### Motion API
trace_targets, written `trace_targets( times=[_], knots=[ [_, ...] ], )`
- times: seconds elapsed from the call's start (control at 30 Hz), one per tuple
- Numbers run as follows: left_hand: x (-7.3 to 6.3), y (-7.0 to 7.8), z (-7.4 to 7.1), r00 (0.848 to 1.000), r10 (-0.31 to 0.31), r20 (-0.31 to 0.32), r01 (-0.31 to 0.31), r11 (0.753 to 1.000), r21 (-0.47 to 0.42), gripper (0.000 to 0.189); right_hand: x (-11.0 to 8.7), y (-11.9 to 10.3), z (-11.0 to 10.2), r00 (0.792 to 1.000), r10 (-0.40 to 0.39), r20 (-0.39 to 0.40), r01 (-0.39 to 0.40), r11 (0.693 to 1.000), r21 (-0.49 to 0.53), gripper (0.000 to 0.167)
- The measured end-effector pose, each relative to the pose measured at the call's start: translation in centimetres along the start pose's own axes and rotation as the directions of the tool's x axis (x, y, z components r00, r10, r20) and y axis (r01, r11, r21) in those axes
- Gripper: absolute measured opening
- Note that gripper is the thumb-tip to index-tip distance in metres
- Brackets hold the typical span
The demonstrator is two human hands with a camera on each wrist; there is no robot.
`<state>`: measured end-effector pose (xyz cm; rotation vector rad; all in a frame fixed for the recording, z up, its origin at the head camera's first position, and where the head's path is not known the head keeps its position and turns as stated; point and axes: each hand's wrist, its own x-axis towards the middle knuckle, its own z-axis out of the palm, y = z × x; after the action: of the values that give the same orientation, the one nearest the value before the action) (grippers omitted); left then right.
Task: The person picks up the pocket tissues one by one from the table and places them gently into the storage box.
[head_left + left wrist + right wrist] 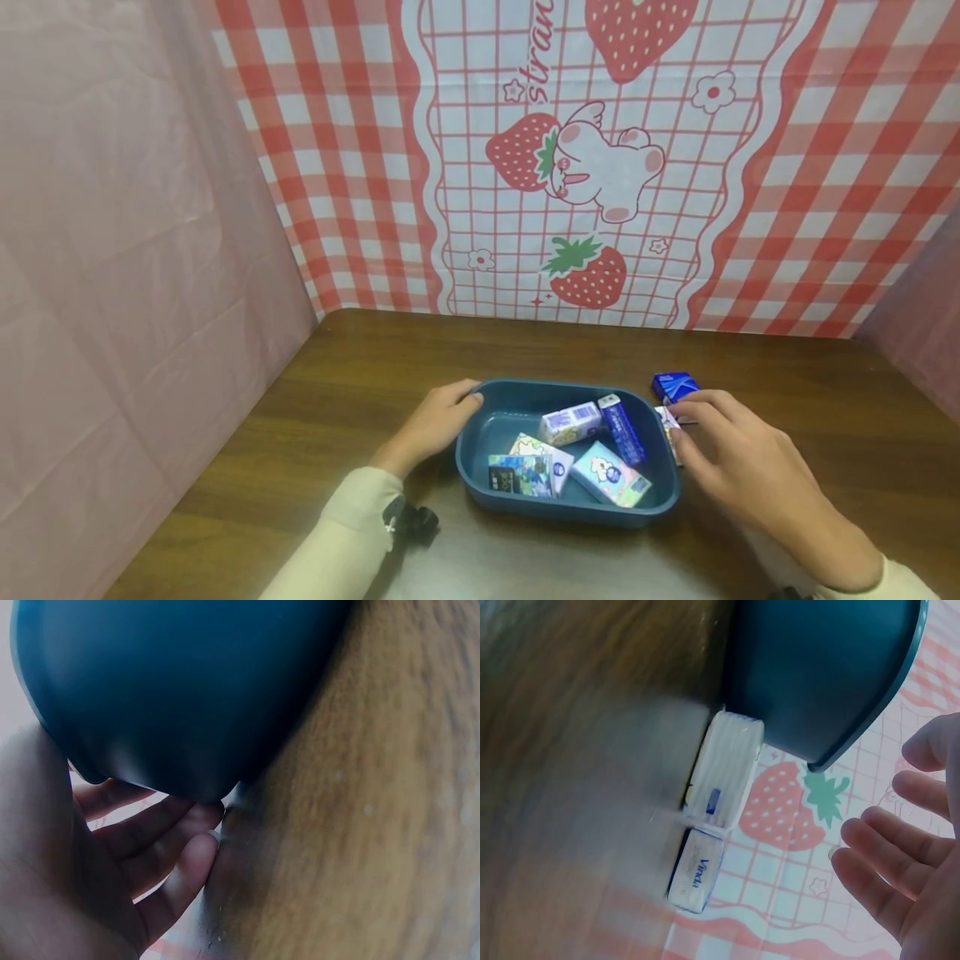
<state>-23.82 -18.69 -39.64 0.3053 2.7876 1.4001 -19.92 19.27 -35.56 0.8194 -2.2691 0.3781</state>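
A dark teal plastic basin point(570, 512) sits on the table with several small tissue packs inside, among them a dark blue pack point(622, 429) and a white-purple pack point(572, 423). My left hand point(435, 421) holds the basin's left rim; in the left wrist view its fingers point(184, 877) lie against the outer wall. Beyond the right wall, my right hand point(750, 458) hovers with fingers loosely bent and apart from anything. Below them a pale tissue pack point(726, 769) stands against the basin, partly hidden in the head view, and a blue Vinda pack point(673, 386) lies just behind it.
The brown wooden table point(360, 350) ends at a red-and-white checked cloth point(352, 167) with strawberries and a cartoon animal. Pale pink fabric point(135, 292) hangs on the left, and more fabric point(922, 283) hangs on the right.
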Motion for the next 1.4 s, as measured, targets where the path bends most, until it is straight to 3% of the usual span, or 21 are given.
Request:
trace_targets(
  times=[0.53,1.0,1.2,1.4],
  knots=[
    [0.0,-0.3,-0.3,1.0,-0.005,-0.009,0.005,1.0,0.011,0.037,0.2,0.7,0.6,0.997,0.059,0.057,-0.058,0.998,-0.012,0.033],
    [-0.1,-0.4,0.2,0.999,0.035,-0.013,-0.035,0.999,-0.009,0.033,0.5,1.7,1.1,0.966,0.153,0.211,-0.145,0.988,-0.052,0.032],
    [-0.1,0.0,0.1,1.0,0.015,-0.009,-0.015,1.0,-0.016,0.034,0.9,2.1,1.3,0.963,0.159,0.217,-0.15,0.987,-0.058,0.03],
    [-0.1,0.1,-0.1,1.0,0.009,-0.002,-0.009,1.0,-0.014,0.034,1.0,2.4,1.4,0.943,0.211,0.257,-0.2,0.977,-0.07,0.031]
  ],
)
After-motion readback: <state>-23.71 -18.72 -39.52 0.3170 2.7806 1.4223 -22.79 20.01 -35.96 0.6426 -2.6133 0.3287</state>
